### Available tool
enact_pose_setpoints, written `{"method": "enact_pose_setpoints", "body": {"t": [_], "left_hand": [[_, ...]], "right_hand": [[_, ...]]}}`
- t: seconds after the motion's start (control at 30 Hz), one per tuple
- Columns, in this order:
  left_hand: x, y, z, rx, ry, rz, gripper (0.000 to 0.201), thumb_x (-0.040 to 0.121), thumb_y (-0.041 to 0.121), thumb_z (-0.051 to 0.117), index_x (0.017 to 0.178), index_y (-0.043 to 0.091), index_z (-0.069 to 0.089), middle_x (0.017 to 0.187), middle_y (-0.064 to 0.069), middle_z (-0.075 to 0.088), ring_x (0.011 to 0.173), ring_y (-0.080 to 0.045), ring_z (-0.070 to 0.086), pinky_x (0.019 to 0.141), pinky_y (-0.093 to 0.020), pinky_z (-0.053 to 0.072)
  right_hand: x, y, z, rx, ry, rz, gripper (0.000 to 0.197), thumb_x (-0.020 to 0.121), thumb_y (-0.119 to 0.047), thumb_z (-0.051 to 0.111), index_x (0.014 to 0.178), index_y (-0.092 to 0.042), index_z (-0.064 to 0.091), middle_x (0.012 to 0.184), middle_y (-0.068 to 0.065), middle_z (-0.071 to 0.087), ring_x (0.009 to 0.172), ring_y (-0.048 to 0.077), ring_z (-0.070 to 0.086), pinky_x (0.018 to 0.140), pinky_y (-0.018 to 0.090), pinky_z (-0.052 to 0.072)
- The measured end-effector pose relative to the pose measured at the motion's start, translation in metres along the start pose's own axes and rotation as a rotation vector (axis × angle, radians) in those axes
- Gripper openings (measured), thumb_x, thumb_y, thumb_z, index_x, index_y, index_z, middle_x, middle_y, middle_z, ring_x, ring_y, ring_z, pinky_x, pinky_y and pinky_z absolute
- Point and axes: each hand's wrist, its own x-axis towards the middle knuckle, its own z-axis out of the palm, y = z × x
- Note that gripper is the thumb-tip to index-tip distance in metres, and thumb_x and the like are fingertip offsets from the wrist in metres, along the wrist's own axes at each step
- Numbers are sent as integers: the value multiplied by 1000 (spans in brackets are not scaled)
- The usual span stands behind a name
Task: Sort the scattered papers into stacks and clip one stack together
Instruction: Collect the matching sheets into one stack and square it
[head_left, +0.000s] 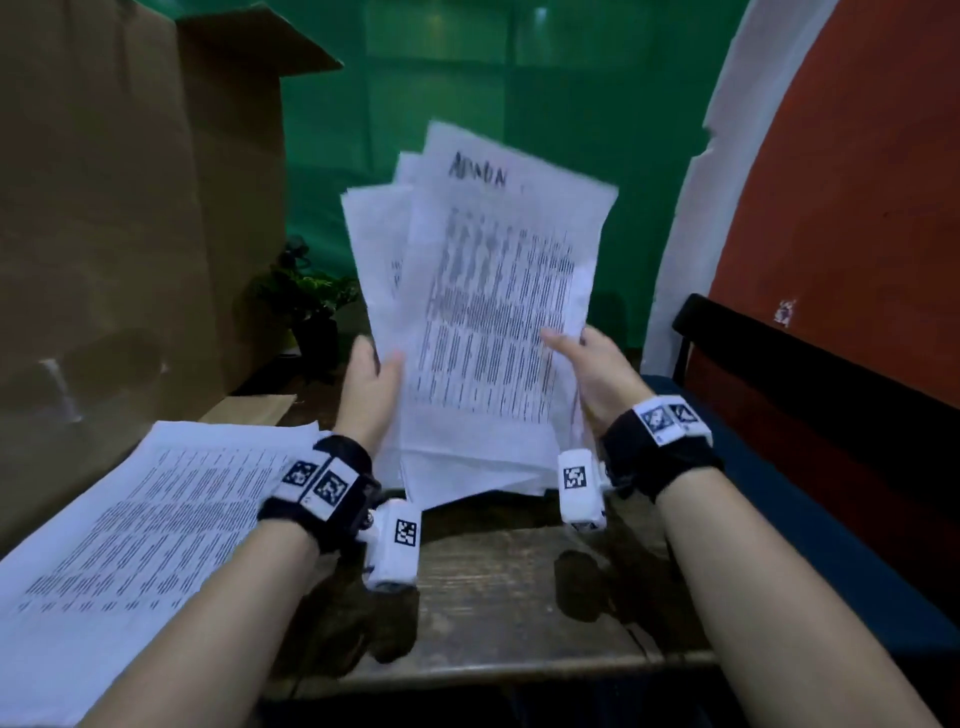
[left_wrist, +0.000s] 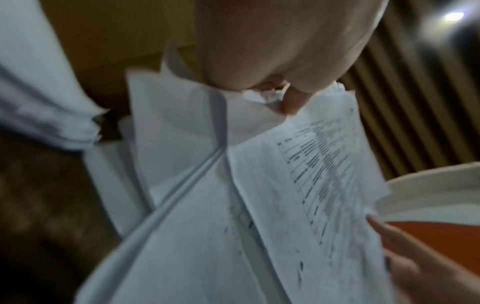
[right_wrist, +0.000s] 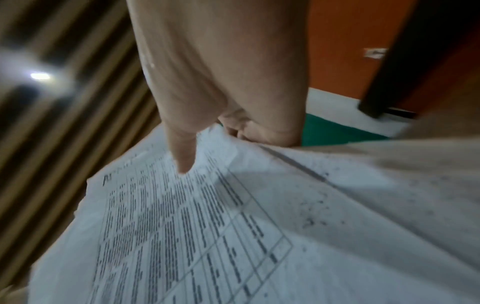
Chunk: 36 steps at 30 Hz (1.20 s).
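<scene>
An uneven bundle of printed sheets stands nearly upright above the wooden table, its lower edge close to the tabletop. My left hand grips its left edge, thumb on the front page. My right hand grips the right edge, thumb across the printed text. The top page carries a handwritten word. In the left wrist view the sheets fan apart below my left hand. In the right wrist view my right thumb presses on the table-printed page. A second stack of printed papers lies flat at the left. No clip is visible.
A large cardboard box stands at the back left, a small potted plant beside it. A green backdrop hangs behind. A dark chair back and an orange wall are at the right.
</scene>
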Motion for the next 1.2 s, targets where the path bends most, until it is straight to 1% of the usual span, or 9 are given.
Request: {"method": "enact_pose_setpoints", "body": {"t": [0.13, 0.33, 0.47, 0.67, 0.8, 0.9, 1.0, 1.1, 1.2], "left_hand": [[5, 47, -7, 68, 168, 311, 31, 104, 22, 34, 126, 0, 39, 113, -2, 52, 100, -8, 51, 81, -13, 40], [-12, 93, 6, 113, 227, 686, 38, 95, 39, 35, 115, 7, 37, 87, 14, 49, 73, 19, 50, 65, 0, 36], [-2, 126, 8, 239, 220, 855, 36, 101, 25, 34, 122, -2, 42, 116, -10, 51, 101, 14, 46, 85, -4, 39], [-22, 54, -7, 256, 125, 100, 45, 101, 34, 37, 138, 10, 26, 109, 3, 56, 107, -26, 57, 84, -29, 39], [-23, 72, 19, 186, 209, 290, 35, 94, 4, 32, 127, -8, 30, 97, -2, 52, 75, 0, 53, 71, -15, 41], [-11, 110, 33, 165, 206, 507, 49, 86, -7, 29, 134, -4, 30, 128, -16, 49, 115, -19, 53, 102, -27, 42], [-14, 112, 35, 153, 156, 548, 41, 94, 2, 33, 135, 4, 30, 125, -8, 52, 105, -16, 56, 90, -21, 45], [-24, 61, 22, 172, 108, 25, 27, 101, 30, 35, 122, 13, 34, 110, -7, 54, 85, -12, 55, 72, -23, 35], [-31, 0, 12, 198, -83, -494, 30, 99, 39, 34, 114, 13, 31, 110, -10, 53, 105, -26, 51, 93, -31, 39]], "right_hand": [[-31, -48, 11, 31, -92, -250, 47, 95, -29, 60, 139, -23, 43, 120, -19, 60, 107, -7, 58, 89, 14, 46], [-61, -75, 29, 87, -80, -394, 29, 87, -15, 70, 115, -14, 63, 101, -5, 76, 98, 8, 70, 83, 25, 55], [-67, -113, 26, -60, -15, -552, 15, 92, -26, 65, 106, -22, 63, 102, -5, 71, 99, 12, 68, 88, 30, 54], [-78, -36, 18, -110, -169, -232, 41, 89, -34, 68, 128, -22, 60, 125, -5, 67, 112, 6, 64, 98, 31, 50], [-77, -48, 36, -49, 69, -286, 21, 91, -25, 68, 110, -21, 63, 108, -6, 69, 91, 0, 67, 88, 22, 51], [-70, -87, 46, -32, 135, -436, 35, 94, -27, 64, 118, -3, 62, 120, 19, 66, 112, 33, 61, 103, 48, 45], [-67, -82, 40, 2, 21, -461, 27, 93, -23, 66, 118, -27, 59, 117, -10, 68, 112, 6, 63, 97, 25, 50], [-70, -31, 26, 11, 0, -240, 28, 90, -23, 70, 116, -28, 62, 105, -17, 69, 94, -7, 67, 82, 14, 54], [-74, 23, 18, 48, 51, 2, 35, 85, -32, 74, 115, -18, 66, 103, -3, 74, 93, 8, 72, 85, 31, 59]]}}
